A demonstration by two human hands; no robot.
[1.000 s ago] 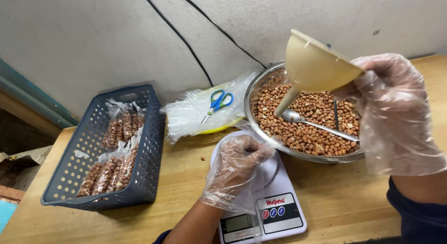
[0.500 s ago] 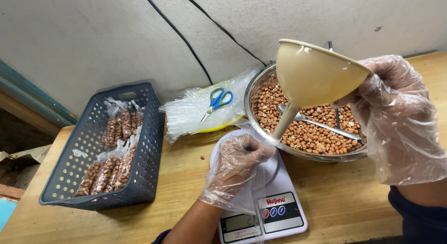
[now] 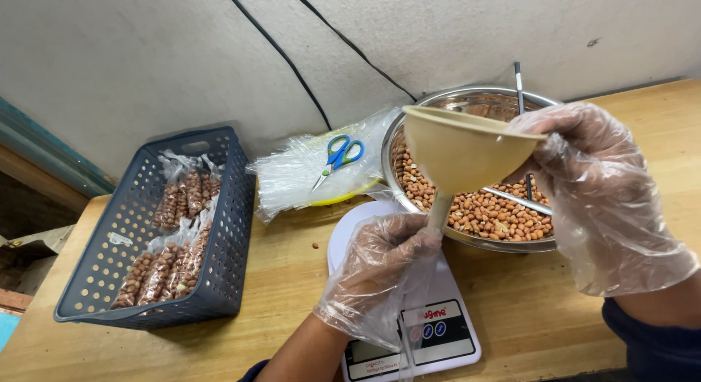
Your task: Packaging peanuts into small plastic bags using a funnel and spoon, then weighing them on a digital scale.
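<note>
My right hand (image 3: 595, 185), in a clear plastic glove, holds a cream plastic funnel (image 3: 460, 152) by its rim. The funnel's spout points down into the clear plastic bag (image 3: 409, 294) that my gloved left hand (image 3: 376, 276) grips over a white kitchen scale (image 3: 438, 334). Just behind the funnel stands a steel bowl (image 3: 467, 101) filled with brown peanuts (image 3: 504, 214), and a metal spoon (image 3: 522, 201) lies in them.
A dark grey perforated basket (image 3: 109, 265) at the left holds several filled peanut bags (image 3: 171, 240). A stack of clear bags (image 3: 292, 181) with blue-handled scissors (image 3: 337, 157) on top lies by the wall. Two black cables (image 3: 292, 68) run down the wall. One loose peanut (image 3: 315, 245) lies on the wooden table.
My right hand has brought the funnel down and to the left, from above the bowl to the bag in my left hand. The left hand has stayed over the scale.
</note>
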